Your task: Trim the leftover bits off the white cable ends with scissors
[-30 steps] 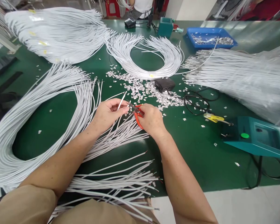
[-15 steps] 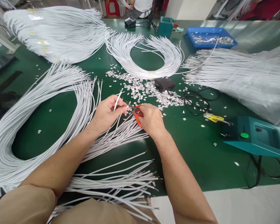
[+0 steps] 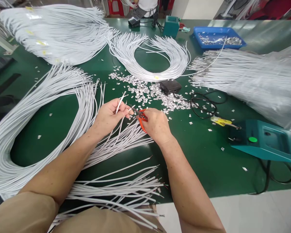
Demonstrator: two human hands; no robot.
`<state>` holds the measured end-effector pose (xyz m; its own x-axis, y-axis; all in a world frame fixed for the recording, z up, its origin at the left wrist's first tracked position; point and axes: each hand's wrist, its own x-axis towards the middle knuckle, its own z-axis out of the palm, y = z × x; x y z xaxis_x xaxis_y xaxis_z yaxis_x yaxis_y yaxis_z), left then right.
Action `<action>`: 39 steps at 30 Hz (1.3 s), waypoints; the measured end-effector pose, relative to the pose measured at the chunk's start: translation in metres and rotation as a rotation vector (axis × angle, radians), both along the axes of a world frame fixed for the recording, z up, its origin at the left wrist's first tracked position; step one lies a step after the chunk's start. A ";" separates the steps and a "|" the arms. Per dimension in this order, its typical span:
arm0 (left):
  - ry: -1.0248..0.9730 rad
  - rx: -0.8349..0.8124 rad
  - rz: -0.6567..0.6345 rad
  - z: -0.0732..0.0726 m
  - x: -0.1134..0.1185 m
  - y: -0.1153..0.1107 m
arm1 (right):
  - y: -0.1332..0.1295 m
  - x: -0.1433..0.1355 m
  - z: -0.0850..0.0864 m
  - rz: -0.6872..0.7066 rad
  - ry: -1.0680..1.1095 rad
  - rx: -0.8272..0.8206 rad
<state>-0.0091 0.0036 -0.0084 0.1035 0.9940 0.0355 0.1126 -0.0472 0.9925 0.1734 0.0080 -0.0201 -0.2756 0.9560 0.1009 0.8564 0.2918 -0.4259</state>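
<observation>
My left hand (image 3: 111, 115) pinches a white cable (image 3: 120, 102) whose end sticks up past the fingers. Red-handled pliers (image 3: 142, 120) are gripped in my right hand (image 3: 157, 124), their dark jaws pointing left at my left fingertips. Whether the jaws touch the cable is too small to tell. Beneath both hands lies a bunch of white cables (image 3: 118, 142), and another bunch (image 3: 121, 191) spreads out near my body. Small silvery pieces (image 3: 145, 92) are scattered just beyond my hands.
Large cable coils (image 3: 7, 136) lie left, with more (image 3: 55, 32) behind. A black block (image 3: 171, 86) sits among the pieces. At right are a teal device (image 3: 264, 139), a yellow clip (image 3: 220, 121) and plastic-covered cables (image 3: 252, 71). A blue tray (image 3: 196, 40) stands behind; a person (image 3: 147, 6) is beyond.
The whole view has shifted slightly. Both hands keep nearly the same pose, with the cable and pliers still held close together.
</observation>
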 end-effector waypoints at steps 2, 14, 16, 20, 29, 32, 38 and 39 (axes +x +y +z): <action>0.034 0.019 0.036 0.000 0.000 0.000 | 0.001 0.002 0.001 -0.018 0.067 -0.013; 0.362 0.204 0.162 -0.003 0.010 -0.010 | -0.006 -0.020 0.008 -0.239 1.106 -0.263; 0.403 0.233 0.178 -0.005 0.011 -0.011 | -0.006 -0.023 0.004 -0.280 1.182 -0.302; 0.397 0.206 0.168 -0.007 0.012 -0.011 | -0.007 -0.030 -0.002 -0.324 1.333 -0.375; 0.288 0.190 0.164 -0.004 0.008 -0.006 | -0.011 -0.044 0.001 -0.414 1.492 -0.400; 0.367 0.263 0.201 -0.004 0.009 -0.007 | -0.013 -0.047 0.002 -0.426 1.501 -0.370; 0.283 0.192 0.131 -0.004 0.003 0.000 | -0.013 -0.047 0.000 -0.451 1.434 -0.398; 0.275 0.178 0.112 -0.004 0.002 0.001 | -0.012 -0.046 0.001 -0.445 1.425 -0.410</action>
